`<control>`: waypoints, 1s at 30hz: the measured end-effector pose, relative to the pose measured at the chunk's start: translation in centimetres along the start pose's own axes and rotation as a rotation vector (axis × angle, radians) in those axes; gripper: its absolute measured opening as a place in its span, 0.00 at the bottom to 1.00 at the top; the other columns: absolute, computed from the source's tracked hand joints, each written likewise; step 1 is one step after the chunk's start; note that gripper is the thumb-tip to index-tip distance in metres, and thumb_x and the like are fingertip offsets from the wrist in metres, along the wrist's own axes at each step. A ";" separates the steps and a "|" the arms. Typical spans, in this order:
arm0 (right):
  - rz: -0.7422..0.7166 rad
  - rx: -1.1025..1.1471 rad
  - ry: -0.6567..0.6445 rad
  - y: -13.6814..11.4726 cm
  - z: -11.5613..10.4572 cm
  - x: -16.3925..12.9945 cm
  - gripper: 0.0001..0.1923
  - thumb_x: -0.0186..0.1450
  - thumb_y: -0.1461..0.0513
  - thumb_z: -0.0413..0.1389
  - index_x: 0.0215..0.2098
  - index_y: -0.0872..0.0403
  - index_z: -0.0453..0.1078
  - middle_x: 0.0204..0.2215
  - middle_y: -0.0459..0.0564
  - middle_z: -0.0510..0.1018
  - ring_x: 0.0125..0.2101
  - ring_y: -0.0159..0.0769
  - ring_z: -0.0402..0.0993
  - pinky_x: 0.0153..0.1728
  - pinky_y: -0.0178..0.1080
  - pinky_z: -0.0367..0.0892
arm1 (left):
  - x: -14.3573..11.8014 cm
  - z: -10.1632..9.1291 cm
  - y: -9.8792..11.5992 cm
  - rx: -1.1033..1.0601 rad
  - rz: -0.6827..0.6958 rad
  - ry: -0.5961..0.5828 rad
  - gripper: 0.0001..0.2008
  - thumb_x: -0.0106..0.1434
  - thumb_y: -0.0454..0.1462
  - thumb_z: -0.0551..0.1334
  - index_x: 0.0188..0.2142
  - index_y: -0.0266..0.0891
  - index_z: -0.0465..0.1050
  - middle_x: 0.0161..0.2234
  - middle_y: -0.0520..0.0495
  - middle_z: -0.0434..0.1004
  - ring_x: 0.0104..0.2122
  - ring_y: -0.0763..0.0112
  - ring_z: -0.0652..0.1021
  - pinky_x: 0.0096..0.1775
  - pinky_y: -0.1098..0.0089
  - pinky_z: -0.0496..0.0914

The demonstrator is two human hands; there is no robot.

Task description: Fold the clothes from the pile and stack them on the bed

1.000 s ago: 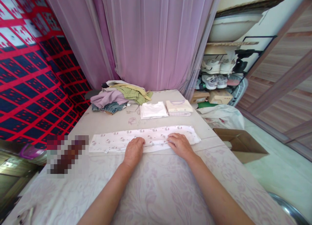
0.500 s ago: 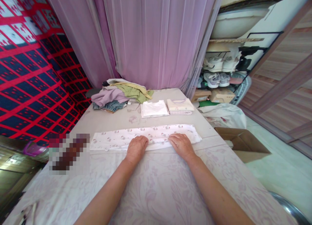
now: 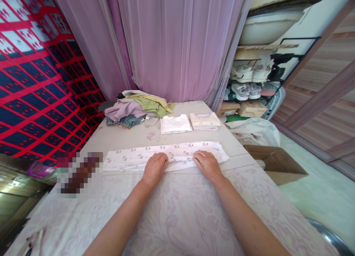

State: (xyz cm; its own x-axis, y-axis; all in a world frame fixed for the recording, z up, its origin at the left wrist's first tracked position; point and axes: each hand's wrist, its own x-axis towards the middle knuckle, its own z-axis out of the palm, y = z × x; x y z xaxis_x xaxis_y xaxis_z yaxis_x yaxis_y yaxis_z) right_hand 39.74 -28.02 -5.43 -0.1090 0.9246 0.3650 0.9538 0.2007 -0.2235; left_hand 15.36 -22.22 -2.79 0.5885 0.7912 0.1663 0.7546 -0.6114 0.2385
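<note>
A long white printed garment [image 3: 130, 159] lies folded into a narrow strip across the table [image 3: 177, 215]. My left hand [image 3: 154, 168] rests on the strip's near edge, left of its middle, fingers curled onto the cloth. My right hand [image 3: 206, 165] presses on the near edge right of the middle, fingers gathered on the fabric. Whether either hand pinches the cloth is hard to tell. Beyond the strip lie a folded white garment [image 3: 175, 124] and a folded cream garment [image 3: 204, 121].
A heap of unfolded clothes [image 3: 135, 108] sits at the table's far left. Pink curtains [image 3: 172, 41] hang behind. A shoe rack [image 3: 249, 82], an open cardboard box [image 3: 274, 164] and a plastic bag [image 3: 253, 132] are at the right. A metal basin rim [image 3: 328, 237] shows at bottom right.
Both hands have crept slightly forward on the strip's near edge, and the cloth between them has bunched a little. The view shifted slightly.
</note>
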 end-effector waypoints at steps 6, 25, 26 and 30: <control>-0.010 0.033 -0.015 0.3 -0.1 -0.8 0.08 0.67 0.62 0.50 0.35 0.51 0.71 0.39 0.49 0.78 0.42 0.37 0.71 0.42 0.39 0.59 | -1.4 0.5 -0.2 -0.073 0.060 0.036 0.06 0.66 0.35 0.53 0.39 0.41 0.69 0.42 0.47 0.76 0.44 0.65 0.74 0.47 0.64 0.65; 0.049 -0.029 -0.089 0.7 -0.5 -1.2 0.06 0.66 0.62 0.51 0.34 0.52 0.70 0.38 0.49 0.77 0.40 0.37 0.70 0.40 0.38 0.58 | 0.0 1.3 1.9 0.040 0.080 0.011 0.09 0.66 0.37 0.55 0.37 0.44 0.74 0.38 0.46 0.76 0.41 0.63 0.72 0.46 0.61 0.63; 0.053 -0.032 -0.095 0.7 -0.5 -1.3 0.07 0.66 0.63 0.51 0.34 0.52 0.70 0.37 0.48 0.77 0.40 0.36 0.70 0.40 0.38 0.58 | 0.0 1.2 1.8 0.035 0.071 0.019 0.10 0.66 0.37 0.54 0.38 0.44 0.74 0.37 0.46 0.76 0.40 0.63 0.72 0.45 0.61 0.63; 0.078 -0.019 -0.093 0.9 -0.5 -1.3 0.07 0.66 0.63 0.50 0.34 0.52 0.70 0.37 0.49 0.77 0.40 0.36 0.70 0.40 0.38 0.58 | -0.1 1.1 1.5 0.026 0.052 0.036 0.12 0.68 0.40 0.51 0.39 0.43 0.74 0.37 0.46 0.76 0.40 0.64 0.72 0.44 0.63 0.63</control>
State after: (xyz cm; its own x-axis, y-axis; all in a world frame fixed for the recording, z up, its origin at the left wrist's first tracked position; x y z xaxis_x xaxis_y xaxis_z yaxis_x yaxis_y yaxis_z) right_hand 40.84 -29.24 -5.64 -0.0590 0.9634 0.2616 0.9655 0.1217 -0.2304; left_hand 16.80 -23.23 -3.52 0.6164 0.7583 0.2122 0.7310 -0.6513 0.2036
